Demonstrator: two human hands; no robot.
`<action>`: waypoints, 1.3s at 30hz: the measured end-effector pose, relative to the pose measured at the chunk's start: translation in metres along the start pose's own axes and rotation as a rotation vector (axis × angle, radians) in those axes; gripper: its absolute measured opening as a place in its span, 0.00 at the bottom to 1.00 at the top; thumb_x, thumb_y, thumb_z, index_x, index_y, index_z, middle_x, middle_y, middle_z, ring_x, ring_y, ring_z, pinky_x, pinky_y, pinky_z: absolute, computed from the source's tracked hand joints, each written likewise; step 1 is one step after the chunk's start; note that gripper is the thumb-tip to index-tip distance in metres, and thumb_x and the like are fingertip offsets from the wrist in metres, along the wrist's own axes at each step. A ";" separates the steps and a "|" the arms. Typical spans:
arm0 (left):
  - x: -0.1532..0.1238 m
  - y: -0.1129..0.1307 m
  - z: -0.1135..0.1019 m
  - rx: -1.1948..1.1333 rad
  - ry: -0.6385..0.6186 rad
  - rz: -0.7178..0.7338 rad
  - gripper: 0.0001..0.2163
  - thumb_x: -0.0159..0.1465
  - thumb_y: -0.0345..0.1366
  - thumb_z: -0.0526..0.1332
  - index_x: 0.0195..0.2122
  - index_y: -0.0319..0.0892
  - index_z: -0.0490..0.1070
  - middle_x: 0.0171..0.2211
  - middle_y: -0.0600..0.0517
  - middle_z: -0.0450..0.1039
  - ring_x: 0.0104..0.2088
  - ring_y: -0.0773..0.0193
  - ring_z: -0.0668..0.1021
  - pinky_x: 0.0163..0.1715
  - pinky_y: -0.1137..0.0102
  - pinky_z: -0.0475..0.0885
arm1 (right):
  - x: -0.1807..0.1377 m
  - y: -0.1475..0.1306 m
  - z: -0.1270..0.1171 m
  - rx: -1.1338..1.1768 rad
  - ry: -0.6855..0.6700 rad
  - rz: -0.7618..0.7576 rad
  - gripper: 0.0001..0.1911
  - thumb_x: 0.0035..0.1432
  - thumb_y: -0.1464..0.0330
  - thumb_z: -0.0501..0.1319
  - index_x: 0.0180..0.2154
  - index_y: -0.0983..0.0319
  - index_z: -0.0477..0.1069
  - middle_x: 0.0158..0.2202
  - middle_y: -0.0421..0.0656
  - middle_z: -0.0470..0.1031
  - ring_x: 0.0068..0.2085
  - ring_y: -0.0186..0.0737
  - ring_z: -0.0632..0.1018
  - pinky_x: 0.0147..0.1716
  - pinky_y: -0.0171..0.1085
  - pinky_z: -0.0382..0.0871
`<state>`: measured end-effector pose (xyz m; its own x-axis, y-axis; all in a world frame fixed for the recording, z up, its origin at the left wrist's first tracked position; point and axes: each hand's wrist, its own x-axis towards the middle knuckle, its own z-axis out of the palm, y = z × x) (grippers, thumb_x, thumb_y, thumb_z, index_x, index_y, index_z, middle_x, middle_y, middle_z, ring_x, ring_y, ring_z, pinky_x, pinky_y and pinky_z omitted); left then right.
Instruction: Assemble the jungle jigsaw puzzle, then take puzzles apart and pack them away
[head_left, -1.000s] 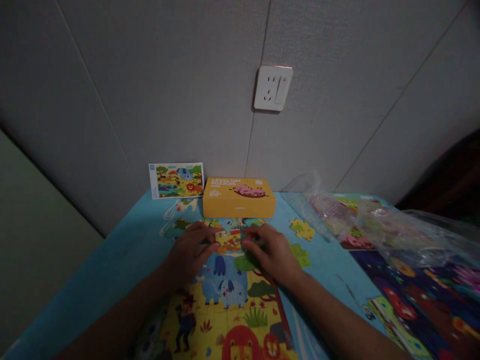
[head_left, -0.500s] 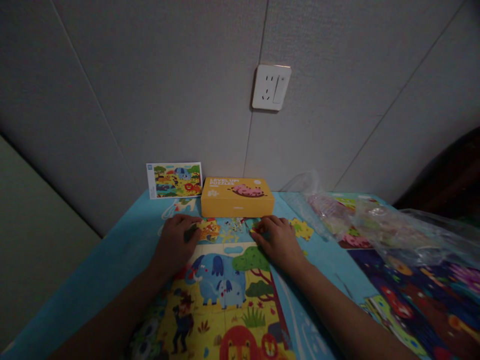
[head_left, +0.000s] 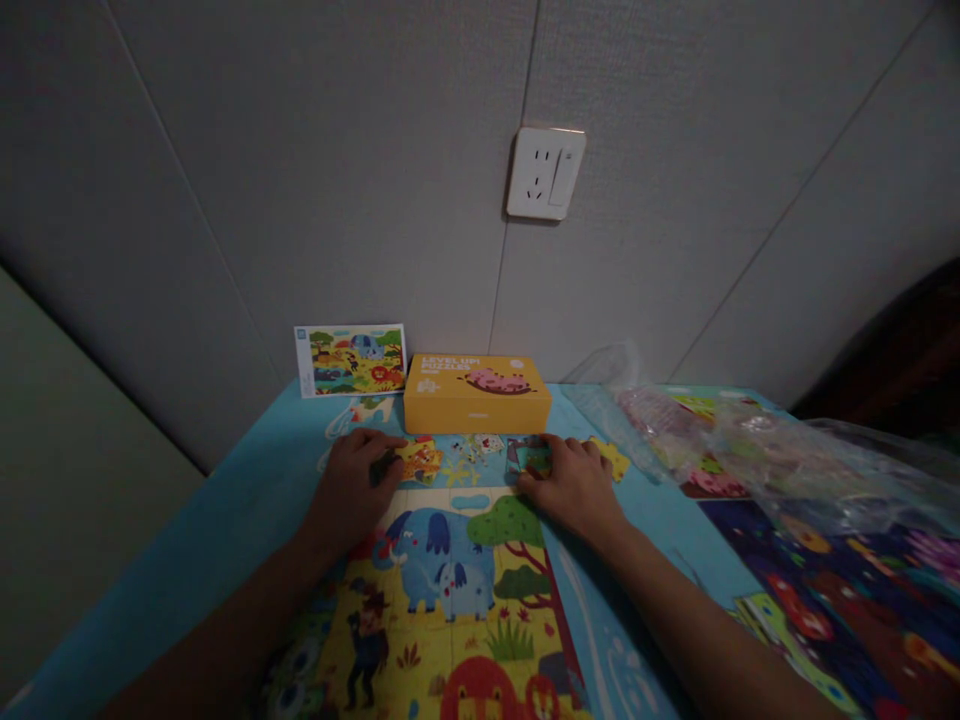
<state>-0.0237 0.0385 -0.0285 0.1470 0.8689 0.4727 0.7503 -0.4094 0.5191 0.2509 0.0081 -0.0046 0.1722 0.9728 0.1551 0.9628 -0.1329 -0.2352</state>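
Note:
My left hand [head_left: 352, 490] is closed at the left beyond the assembled jigsaw, its thumb and fingers on the edge of an orange and yellow puzzle piece [head_left: 421, 460]. Across from it, my right hand [head_left: 574, 485] pinches a teal and dark puzzle piece [head_left: 531, 456] between thumb and forefinger. Below both hands lies the jigsaw [head_left: 450, 570], with elephants, trees, a figure in dark clothes and lions. My forearms cover parts of its sides. A yellow puzzle piece [head_left: 611, 458] sits just past my right hand, partly hidden.
A yellow puzzle box [head_left: 477, 412] stands against the wall, beside a picture card [head_left: 352, 360] leaning there. Clear plastic bags [head_left: 795, 460] lie at the right over a dark, colourful picture [head_left: 847, 600]. The blue tablecloth [head_left: 232, 530] has printed drawings. A socket [head_left: 546, 174] is on the wall.
My right hand has shifted slightly to the right, and the teal piece in its fingers now shows plainly. My left hand stays with the orange piece.

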 end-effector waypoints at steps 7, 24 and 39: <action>0.000 0.001 -0.001 0.023 -0.025 -0.004 0.12 0.61 0.37 0.56 0.41 0.40 0.77 0.40 0.46 0.72 0.44 0.53 0.73 0.51 0.55 0.67 | 0.001 0.007 0.000 -0.058 0.017 0.020 0.28 0.50 0.51 0.61 0.47 0.64 0.73 0.45 0.56 0.72 0.51 0.62 0.69 0.47 0.52 0.59; 0.000 0.006 -0.004 0.004 0.030 0.055 0.10 0.61 0.35 0.58 0.41 0.42 0.77 0.39 0.47 0.74 0.44 0.54 0.73 0.49 0.57 0.69 | 0.005 0.018 -0.006 0.687 0.291 0.008 0.10 0.53 0.63 0.58 0.37 0.60 0.65 0.30 0.42 0.73 0.27 0.40 0.71 0.28 0.37 0.63; -0.021 0.030 -0.003 -0.258 -0.301 0.274 0.09 0.64 0.34 0.59 0.44 0.43 0.74 0.38 0.48 0.75 0.41 0.60 0.77 0.43 0.66 0.73 | -0.032 -0.022 0.003 0.820 -0.241 -0.540 0.14 0.69 0.61 0.47 0.46 0.59 0.67 0.25 0.36 0.67 0.26 0.33 0.69 0.27 0.32 0.60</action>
<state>-0.0062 0.0068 -0.0208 0.5252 0.7459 0.4096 0.4789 -0.6570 0.5823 0.2233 -0.0200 -0.0073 -0.3787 0.8885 0.2592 0.4434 0.4200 -0.7918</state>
